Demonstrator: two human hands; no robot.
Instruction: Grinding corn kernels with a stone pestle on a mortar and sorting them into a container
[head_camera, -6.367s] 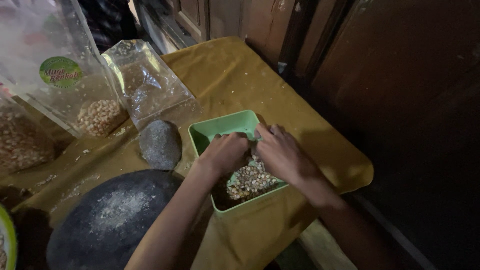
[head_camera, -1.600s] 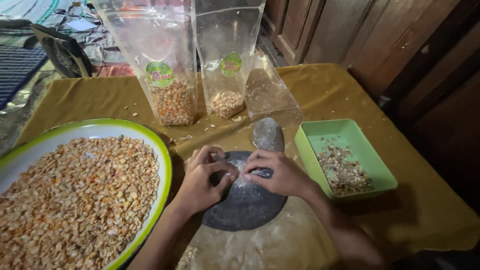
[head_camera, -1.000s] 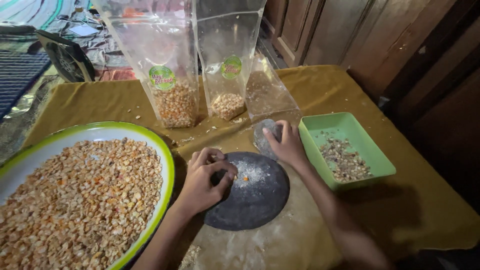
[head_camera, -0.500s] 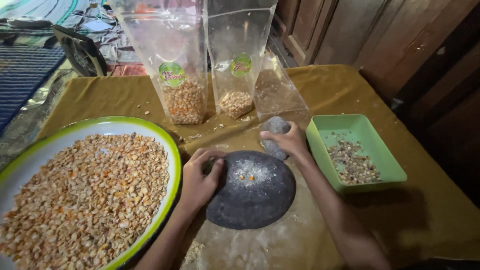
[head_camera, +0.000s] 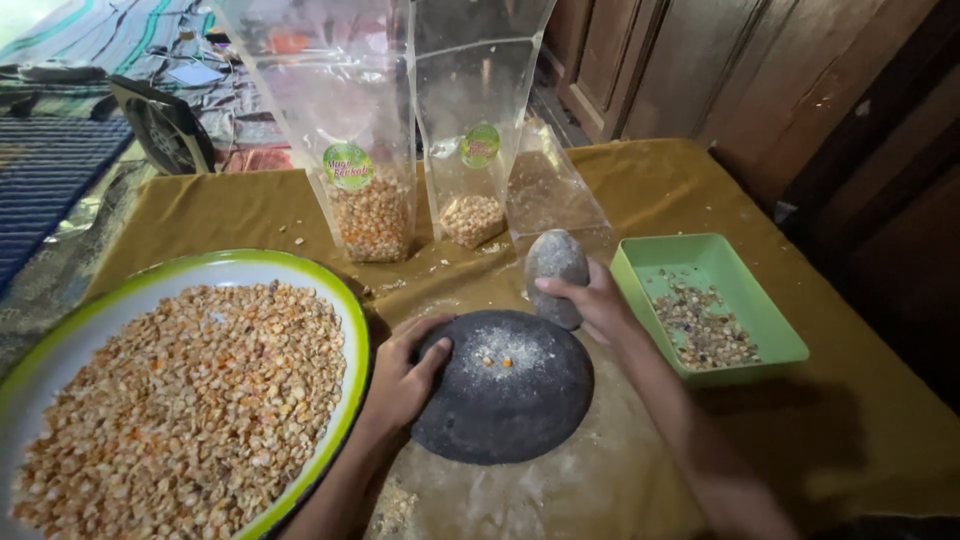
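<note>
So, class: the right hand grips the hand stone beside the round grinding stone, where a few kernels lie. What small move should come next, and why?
Probably bring the hand stone in the right hand onto the kernels: they lie whole on the grinding stone, which the left hand steadies.

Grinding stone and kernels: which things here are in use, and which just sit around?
In use:
round dark stone slab under left hand
oval grey stone in right hand
kernels on the slab

Lying about:
big bowl of kernels
green tray
clear pouches
</note>
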